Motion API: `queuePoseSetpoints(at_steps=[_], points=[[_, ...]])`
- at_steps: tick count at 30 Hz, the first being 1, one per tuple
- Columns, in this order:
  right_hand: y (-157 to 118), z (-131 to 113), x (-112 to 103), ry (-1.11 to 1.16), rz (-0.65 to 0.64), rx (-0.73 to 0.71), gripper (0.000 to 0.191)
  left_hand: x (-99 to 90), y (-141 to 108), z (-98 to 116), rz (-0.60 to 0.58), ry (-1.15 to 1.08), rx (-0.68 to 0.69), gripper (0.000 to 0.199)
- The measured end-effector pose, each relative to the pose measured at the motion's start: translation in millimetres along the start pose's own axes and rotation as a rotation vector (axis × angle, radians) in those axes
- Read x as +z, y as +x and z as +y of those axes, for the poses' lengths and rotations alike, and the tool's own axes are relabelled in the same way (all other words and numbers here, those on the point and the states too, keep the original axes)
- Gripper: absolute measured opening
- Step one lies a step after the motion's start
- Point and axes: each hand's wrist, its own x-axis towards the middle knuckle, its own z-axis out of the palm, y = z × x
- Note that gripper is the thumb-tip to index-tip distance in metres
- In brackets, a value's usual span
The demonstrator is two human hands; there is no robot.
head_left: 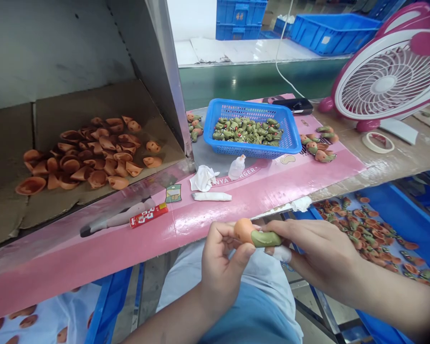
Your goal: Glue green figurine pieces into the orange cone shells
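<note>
Both my hands hold a small moulded figure with a round orange end and a green body, just below the front edge of a pink board. My left hand pinches the orange end between thumb and fingers. My right hand grips the green part, with white tape wrapped on one finger. A blue plastic basket of green-and-orange figures stands on the board, and several more figures lie to its right.
A cardboard-lined shelf holds several orange hollow shells. On the board lie a white cloth, a white tube, a squeeze bottle and a red box. A blue bin of parts sits lower right, beneath a pink fan.
</note>
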Motion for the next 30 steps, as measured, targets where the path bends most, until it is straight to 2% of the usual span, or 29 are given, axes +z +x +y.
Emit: queuePoseSetpoints(at_steps=[5, 9, 12, 16, 21, 24, 27, 28, 30], points=[[0, 0, 0, -0.020, 0.022, -0.021, 0.019, 1.0, -1, -1, -0.060, 0.000, 0.091, 0.011], [0, 1, 0, 0.000, 0.051, -0.030, 0.020, 2.0, 0, -3, -0.053, -0.018, 0.116, 0.013], [4, 2, -1, 0.094, 0.005, 0.037, 0.021, 2.3, 2, 1, -0.059, -0.039, 0.011, 0.013], [9, 2, -3, 0.242, -0.034, 0.157, 0.013, 2.5, 6, 9, -0.138, -0.092, -0.130, 0.014], [10, 1, -3, 0.310, -0.020, 0.225, 0.012, 1.4, 9, 11, -0.160, -0.106, -0.199, 0.018], [11, 2, -2, 0.401, -0.047, 0.336, 0.012, -0.9, 10, 8, -0.155, -0.076, -0.226, 0.021], [15, 5, -3, 0.613, -0.102, 0.540, 0.020, -6.1, 12, 2, -0.072, 0.089, -0.084, 0.015], [16, 6, -2, 0.692, -0.124, 0.601, 0.024, -8.5, 13, -1, -0.036, 0.186, 0.012, 0.009], [18, 10, -1, 0.819, -0.162, 0.687, 0.029, -13.1, 15, -4, -0.002, 0.393, 0.235, 0.020]])
